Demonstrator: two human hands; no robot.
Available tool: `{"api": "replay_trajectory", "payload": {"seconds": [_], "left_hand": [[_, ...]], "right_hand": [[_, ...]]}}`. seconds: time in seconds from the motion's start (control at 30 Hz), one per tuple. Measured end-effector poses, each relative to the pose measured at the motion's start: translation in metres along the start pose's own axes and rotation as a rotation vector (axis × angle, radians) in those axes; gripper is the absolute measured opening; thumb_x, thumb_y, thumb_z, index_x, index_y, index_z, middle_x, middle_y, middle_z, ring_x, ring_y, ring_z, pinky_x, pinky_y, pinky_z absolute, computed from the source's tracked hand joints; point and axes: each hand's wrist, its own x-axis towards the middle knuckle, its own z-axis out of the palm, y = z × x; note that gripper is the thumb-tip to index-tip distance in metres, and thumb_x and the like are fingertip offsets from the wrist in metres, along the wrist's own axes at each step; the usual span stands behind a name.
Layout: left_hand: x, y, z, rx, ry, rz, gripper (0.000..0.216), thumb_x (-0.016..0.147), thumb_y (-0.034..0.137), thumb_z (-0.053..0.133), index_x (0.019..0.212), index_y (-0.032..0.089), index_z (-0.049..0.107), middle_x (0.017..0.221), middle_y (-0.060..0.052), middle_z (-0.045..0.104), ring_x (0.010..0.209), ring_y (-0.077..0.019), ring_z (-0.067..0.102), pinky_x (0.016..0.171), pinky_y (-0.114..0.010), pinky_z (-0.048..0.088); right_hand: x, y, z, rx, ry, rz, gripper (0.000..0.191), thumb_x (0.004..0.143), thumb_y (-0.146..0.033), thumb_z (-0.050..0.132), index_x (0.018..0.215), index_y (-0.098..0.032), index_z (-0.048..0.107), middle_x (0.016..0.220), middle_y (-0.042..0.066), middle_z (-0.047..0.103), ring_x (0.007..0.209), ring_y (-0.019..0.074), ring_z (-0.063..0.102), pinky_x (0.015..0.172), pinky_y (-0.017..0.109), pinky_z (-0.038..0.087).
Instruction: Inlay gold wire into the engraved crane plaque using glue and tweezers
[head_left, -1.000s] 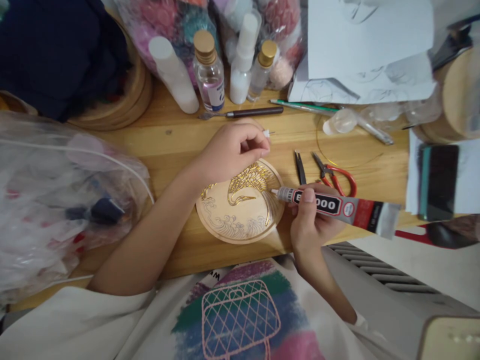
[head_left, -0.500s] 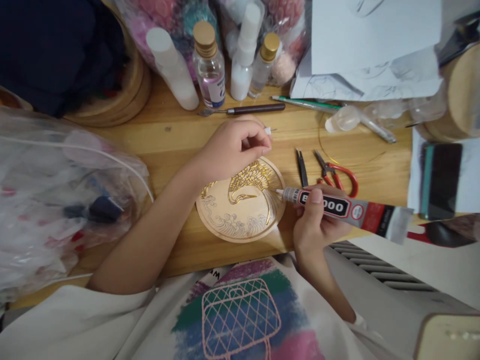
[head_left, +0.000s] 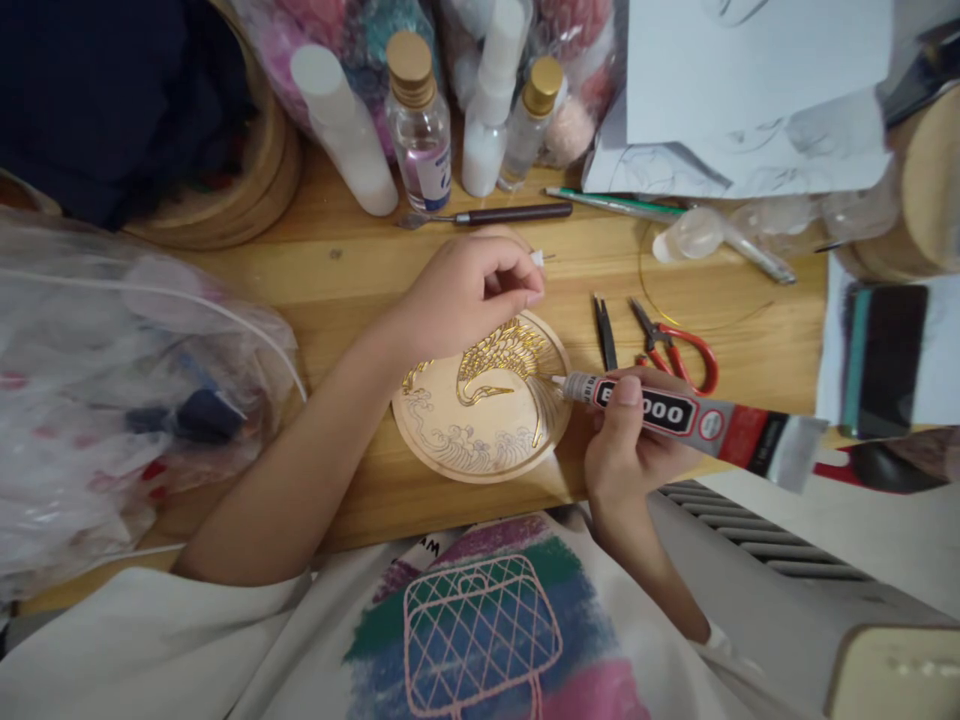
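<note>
Silver, black and red, a glue tube (head_left: 731, 435) lies in the right hand (head_left: 626, 455) right of the middle of the frame, its fingers clamped around the labelled body with the thumb on top. Its long axis runs nearly level, sloping down slightly to the right; the nozzle points left, over the right part of a round wooden plaque (head_left: 439, 405), and the flat crimped end points right. Whether the tip touches the wood I cannot tell. The plaque lies flat at the centre of the tabletop (head_left: 345, 490), carrying a gold-outlined bird whose beak points right, above drawn waves. Over its upper edge is the left hand (head_left: 465, 290), fingers curled together on a small white cap (head_left: 537, 258) whose thin pin points right. Right of the plaque, black tweezers (head_left: 606, 335) point up, just beside red-handled pliers (head_left: 694, 352) pointing to the upper left. A dark-handled tool (head_left: 517, 214) lies level above the left hand.
</note>
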Motion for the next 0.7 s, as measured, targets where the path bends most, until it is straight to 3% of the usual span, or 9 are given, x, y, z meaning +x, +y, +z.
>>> {"api": "replay_trajectory", "payload": {"seconds": [0.2, 0.47, 0.7], "left_hand": [[0.0000, -0.0010, 0.0004, 0.005, 0.008, 0.016, 0.006, 0.081, 0.013, 0.066, 0.078, 0.017, 0.067, 0.091, -0.002, 0.066, 0.089, -0.0147, 0.064, 0.079, -0.029, 0.053], [0.0014, -0.0012, 0.0020, -0.039, 0.017, -0.020, 0.007, 0.080, 0.010, 0.067, 0.077, 0.016, 0.068, 0.091, -0.001, 0.066, 0.075, -0.0101, 0.061, 0.068, -0.024, 0.051], [0.0009, -0.0002, 0.0023, -0.028, 0.017, -0.021, 0.006, 0.082, 0.012, 0.064, 0.079, 0.015, 0.068, 0.093, -0.001, 0.066, 0.073, -0.0077, 0.060, 0.069, -0.022, 0.050]], "right_hand": [[0.0020, -0.0034, 0.0008, -0.075, 0.110, -0.148, 0.020, 0.091, -0.038, 0.062, 0.080, -0.021, 0.062, 0.066, -0.002, 0.060, 0.057, 0.0116, 0.057, 0.053, 0.029, 0.044], [-0.0020, -0.0034, -0.0023, -0.124, 0.004, -0.177, 0.019, 0.092, -0.039, 0.059, 0.083, -0.022, 0.061, 0.068, -0.001, 0.060, 0.060, 0.0144, 0.056, 0.058, 0.034, 0.043], [-0.0016, -0.0008, -0.0006, -0.170, 0.088, -0.257, 0.019, 0.092, -0.039, 0.059, 0.084, -0.021, 0.061, 0.069, -0.001, 0.059, 0.060, 0.0133, 0.054, 0.058, 0.031, 0.043]]}}
